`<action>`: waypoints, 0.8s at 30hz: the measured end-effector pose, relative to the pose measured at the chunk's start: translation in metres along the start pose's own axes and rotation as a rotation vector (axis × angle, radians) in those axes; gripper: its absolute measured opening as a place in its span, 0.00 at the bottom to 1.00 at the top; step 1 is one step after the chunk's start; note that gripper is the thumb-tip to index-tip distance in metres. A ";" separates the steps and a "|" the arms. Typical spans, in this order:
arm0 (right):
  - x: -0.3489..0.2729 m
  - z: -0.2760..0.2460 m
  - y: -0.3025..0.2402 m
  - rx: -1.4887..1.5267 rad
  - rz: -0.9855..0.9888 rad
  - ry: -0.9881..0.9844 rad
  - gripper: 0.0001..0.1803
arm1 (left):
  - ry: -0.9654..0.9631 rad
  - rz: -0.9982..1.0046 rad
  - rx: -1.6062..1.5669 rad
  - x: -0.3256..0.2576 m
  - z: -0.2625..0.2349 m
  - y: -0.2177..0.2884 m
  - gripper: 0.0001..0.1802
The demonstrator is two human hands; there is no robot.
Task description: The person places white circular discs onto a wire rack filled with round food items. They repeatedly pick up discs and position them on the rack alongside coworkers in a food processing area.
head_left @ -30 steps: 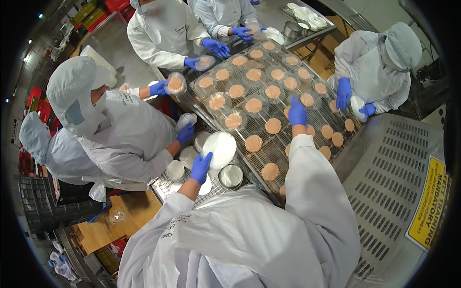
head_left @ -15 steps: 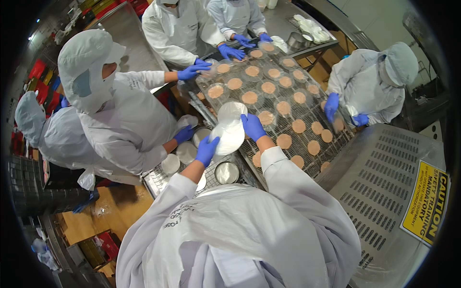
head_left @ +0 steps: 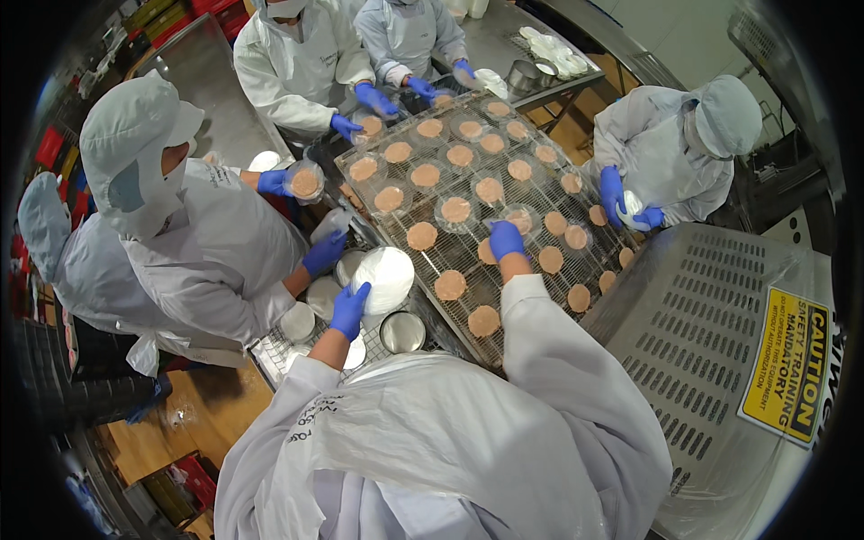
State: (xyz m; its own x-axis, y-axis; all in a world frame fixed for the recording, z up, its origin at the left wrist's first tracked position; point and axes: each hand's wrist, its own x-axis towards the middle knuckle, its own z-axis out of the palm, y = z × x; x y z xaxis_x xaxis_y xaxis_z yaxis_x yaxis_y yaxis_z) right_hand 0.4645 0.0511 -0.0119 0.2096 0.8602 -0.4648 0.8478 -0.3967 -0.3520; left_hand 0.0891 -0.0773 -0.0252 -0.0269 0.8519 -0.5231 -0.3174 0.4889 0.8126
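My left hand [head_left: 349,310], blue-gloved, grips a thick stack of white round sheets [head_left: 385,274] by its lower left edge. Over the mesh conveyor [head_left: 432,328] my right hand [head_left: 507,241], also gloved in blue, is closed, its fingertips partly hidden. It is at the edge of a clear round sheet [head_left: 537,220] that lies over a flat pinkish patty [head_left: 519,219]. Other round patties [head_left: 455,210] lie in loose rows on the mesh, several of them covered by clear round sheets.
Left of the conveyor, a wire rack [head_left: 270,351] holds more white round stacks and a metal ring [head_left: 402,332]. A co-worker [head_left: 198,207] at left holds a covered patty [head_left: 306,183]. Other co-workers stand at the far end and right. A slotted metal cover [head_left: 684,360] lies right.
My right hand has left the stack and moved right over the patties. My left hand has shifted slightly left with the stack. The left co-worker has lifted a covered patty off the conveyor.
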 end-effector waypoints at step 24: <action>0.027 0.054 -0.005 -0.299 -0.538 0.863 0.15 | -0.006 -0.016 0.000 0.006 0.026 -0.024 0.25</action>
State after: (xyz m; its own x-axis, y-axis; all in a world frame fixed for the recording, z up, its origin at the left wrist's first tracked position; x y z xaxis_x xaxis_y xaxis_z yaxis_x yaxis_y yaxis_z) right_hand 0.4395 0.0589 -0.0662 -0.0538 0.8816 0.4689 0.9927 0.0982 -0.0707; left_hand 0.1214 -0.0791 -0.0416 -0.0165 0.8452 -0.5342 -0.3180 0.5021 0.8042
